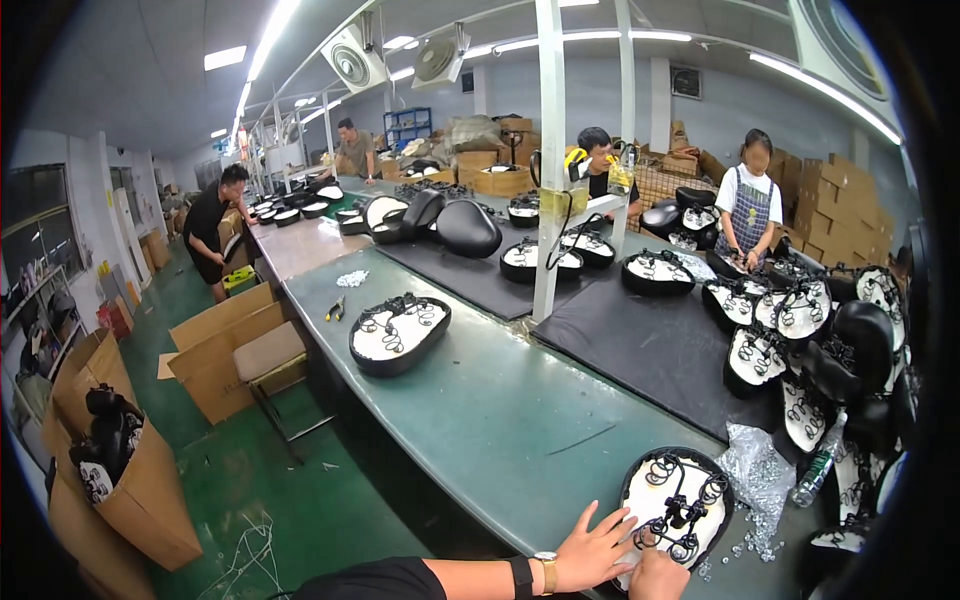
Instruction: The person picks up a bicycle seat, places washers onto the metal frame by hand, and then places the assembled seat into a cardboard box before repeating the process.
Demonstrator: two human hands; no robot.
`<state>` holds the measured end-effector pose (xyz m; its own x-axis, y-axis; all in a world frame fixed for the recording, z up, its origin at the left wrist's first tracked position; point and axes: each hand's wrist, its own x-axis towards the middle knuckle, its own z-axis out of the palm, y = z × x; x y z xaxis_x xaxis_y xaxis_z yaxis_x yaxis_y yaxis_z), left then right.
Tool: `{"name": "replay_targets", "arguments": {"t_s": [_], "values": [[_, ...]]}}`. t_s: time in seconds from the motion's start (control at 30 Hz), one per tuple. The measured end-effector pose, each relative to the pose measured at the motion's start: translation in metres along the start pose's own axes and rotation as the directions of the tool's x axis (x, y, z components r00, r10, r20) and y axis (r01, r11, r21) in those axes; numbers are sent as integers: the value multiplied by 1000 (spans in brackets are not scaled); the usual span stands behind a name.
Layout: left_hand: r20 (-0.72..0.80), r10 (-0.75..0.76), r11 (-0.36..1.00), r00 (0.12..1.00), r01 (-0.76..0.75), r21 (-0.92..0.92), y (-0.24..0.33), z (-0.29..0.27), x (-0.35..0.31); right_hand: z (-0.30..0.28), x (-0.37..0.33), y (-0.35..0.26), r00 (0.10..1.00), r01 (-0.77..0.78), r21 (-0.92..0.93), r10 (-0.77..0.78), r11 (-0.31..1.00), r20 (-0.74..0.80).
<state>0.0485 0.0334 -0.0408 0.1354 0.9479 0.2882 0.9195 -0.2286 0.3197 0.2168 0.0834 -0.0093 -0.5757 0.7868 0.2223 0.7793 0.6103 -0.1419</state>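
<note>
A bicycle saddle (655, 487) lies upside down at the table's near right, its white base and black coil springs facing up. My left hand (592, 548) is open, fingers spread, with its fingertips on the saddle's left edge. A watch and a dark band circle that wrist. Closed at the saddle's near end is my right hand (658, 577); whatever its fingers hold is hidden. Just right of the saddle, a clear plastic bag of small metal nuts (757, 470) lies with loose nuts spilled beside it.
Another upturned saddle (398, 335) sits farther up the green table (480, 420), near pliers (337, 308) and a nut pile (352, 279). Stacked saddles (800, 340) crowd the right, beside a plastic bottle (815, 475). A white post (550, 200) stands mid-table. Several co-workers stand beyond.
</note>
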Motion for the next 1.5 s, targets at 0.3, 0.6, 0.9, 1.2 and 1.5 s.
{"name": "replay_targets", "arguments": {"t_s": [0.3,0.6,0.9,1.2,1.5], "values": [[-157,40,999,987,-37,23,0,11,0,8,-12,-1,979,-9,26,14,1000,-203],[-203,57,996,978,-40,83,6,18,-1,3,-5,0,987,-158,28,156,987,47],[-152,-21,980,988,50,190,9,4,0,19,-1,2,952,84,142,-38,986,-305],[-158,71,983,985,-43,178,5,-6,5,9,-3,3,978,40,140,-10,989,-208],[-226,59,994,972,-37,100,5,4,5,14,-4,-1,943,15,193,50,981,-329]]}}
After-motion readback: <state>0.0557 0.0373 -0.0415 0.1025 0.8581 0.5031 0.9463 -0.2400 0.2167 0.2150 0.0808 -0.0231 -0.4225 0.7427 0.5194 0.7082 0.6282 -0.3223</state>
